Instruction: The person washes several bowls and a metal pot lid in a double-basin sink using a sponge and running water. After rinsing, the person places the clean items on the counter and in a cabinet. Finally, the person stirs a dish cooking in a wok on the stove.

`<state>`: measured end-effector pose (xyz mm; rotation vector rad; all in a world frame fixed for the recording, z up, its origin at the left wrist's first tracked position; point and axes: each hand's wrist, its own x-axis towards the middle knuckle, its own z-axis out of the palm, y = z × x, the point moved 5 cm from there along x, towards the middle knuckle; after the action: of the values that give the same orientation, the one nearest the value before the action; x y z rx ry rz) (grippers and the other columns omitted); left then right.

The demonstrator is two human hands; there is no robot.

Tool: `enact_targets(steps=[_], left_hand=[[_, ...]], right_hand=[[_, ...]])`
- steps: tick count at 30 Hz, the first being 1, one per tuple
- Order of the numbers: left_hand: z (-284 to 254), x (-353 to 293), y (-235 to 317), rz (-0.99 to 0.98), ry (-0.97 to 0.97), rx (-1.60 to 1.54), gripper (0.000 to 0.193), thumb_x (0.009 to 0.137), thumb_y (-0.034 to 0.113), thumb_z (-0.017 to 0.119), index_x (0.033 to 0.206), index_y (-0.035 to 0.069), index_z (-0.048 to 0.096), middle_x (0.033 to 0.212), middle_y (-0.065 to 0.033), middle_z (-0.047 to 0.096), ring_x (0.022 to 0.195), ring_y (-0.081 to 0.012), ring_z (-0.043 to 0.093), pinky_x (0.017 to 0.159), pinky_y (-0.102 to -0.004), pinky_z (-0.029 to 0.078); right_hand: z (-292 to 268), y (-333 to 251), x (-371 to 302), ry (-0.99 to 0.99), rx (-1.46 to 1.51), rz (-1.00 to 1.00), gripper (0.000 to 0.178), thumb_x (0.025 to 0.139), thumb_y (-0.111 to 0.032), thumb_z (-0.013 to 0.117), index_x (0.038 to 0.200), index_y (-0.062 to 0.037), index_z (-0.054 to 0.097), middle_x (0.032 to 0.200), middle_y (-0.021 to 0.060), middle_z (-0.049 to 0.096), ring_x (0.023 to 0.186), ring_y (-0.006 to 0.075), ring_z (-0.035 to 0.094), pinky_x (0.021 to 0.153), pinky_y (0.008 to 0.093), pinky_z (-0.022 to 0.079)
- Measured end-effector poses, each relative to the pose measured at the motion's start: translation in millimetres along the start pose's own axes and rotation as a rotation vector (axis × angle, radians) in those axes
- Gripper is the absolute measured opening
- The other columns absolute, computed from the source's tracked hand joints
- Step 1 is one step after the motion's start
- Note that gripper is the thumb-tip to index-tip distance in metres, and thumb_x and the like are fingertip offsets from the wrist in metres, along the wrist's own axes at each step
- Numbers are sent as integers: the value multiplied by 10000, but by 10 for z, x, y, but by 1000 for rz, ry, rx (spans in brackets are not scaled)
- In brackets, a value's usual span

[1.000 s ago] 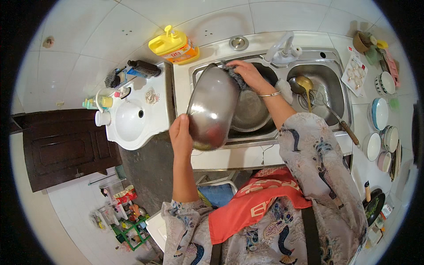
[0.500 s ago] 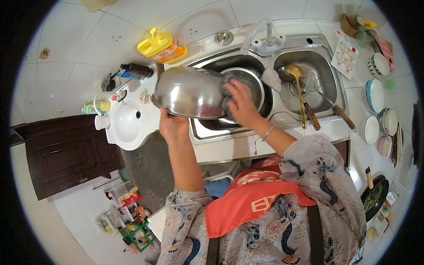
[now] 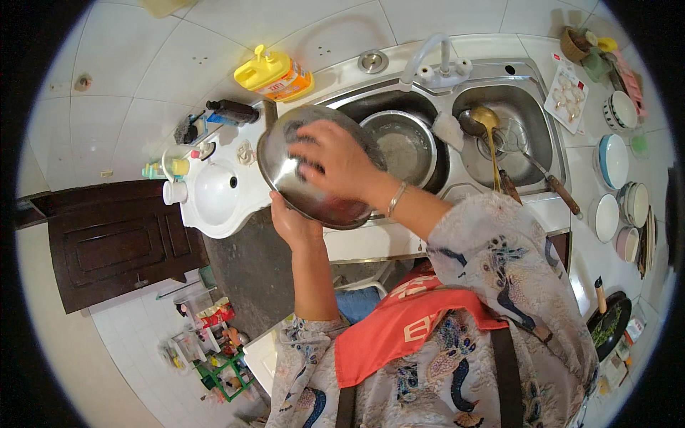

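A large stainless steel basin [image 3: 283, 167] is tilted over the left sink's near edge, its rounded underside turned up. My left hand [image 3: 295, 225] grips its rim at the lower left. My right hand [image 3: 335, 160] lies across the underside with curled fingers, smeared by motion. Beneath those fingers a dark grey scouring pad [image 3: 294, 130] shows in part, pressed on the metal. Another steel basin [image 3: 421, 160] with some liquid in it sits in the left sink, just right of the held one. The basin's inside is hidden.
A white faucet [image 3: 444, 60] stands behind the sinks. The right sink [image 3: 539, 160] holds a brass ladle [image 3: 486, 118] and other long-handled utensils. Left are a yellow jug [image 3: 275, 77] and a small white washbasin [image 3: 214, 196]. Bowls [image 3: 612, 160] line the right counter, above a dark pan [image 3: 612, 324].
My right hand has moved left across the held basin with the scouring pad. The basin has tipped, its underside facing up more, and its right end has swung nearer. My left hand keeps the rim.
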<state>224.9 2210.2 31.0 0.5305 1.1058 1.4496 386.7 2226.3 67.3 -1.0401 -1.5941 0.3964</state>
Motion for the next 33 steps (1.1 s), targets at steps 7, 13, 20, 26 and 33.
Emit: enact_targets(steps=[7, 13, 20, 26, 33], left_hand=[[-274, 55, 97, -32, 174, -47, 468, 969, 312, 203, 1281, -3, 354, 1337, -156, 354, 1200, -313, 387, 992, -463, 333], [-572, 119, -49, -53, 270, -119, 481, 968, 322, 189, 1299, 4, 333, 1365, -150, 320, 1223, -314, 361, 1011, -471, 309], [-503, 115, -219, 22, 208, -103, 494, 968, 346, 202, 1305, 7, 328, 1354, -146, 323, 1218, -304, 356, 1007, -458, 308], [-328, 9, -335, -35, 193, -148, 513, 966, 361, 186, 1313, 5, 314, 1367, -160, 306, 1232, -317, 342, 1019, -458, 300], [-415, 50, -332, -91, 206, -106, 507, 962, 346, 141, 1323, 37, 318, 1375, -142, 310, 1237, -331, 344, 1004, -516, 308]], right_hand=[[203, 2413, -888, -271, -198, 609, 474, 784, -334, 593, 1161, -61, 509, 1031, 210, 572, 960, 367, 548, 857, 408, 437], [671, 2892, -2123, -681, -790, 822, 530, 765, -260, 638, 1231, -75, 468, 1188, 197, 472, 1095, 379, 440, 917, 443, 387], [289, 2027, -1584, 35, 193, 1012, 401, 780, -210, 612, 1126, -20, 540, 1039, 184, 594, 955, 302, 566, 838, 354, 438], [34, 381, -638, 189, -40, 322, 319, 733, -160, 627, 1031, -60, 569, 1047, 146, 545, 985, 329, 495, 883, 410, 371], [79, 1166, -938, 286, 21, 538, 303, 721, -149, 627, 1015, -84, 592, 980, 136, 529, 973, 312, 482, 867, 407, 375]])
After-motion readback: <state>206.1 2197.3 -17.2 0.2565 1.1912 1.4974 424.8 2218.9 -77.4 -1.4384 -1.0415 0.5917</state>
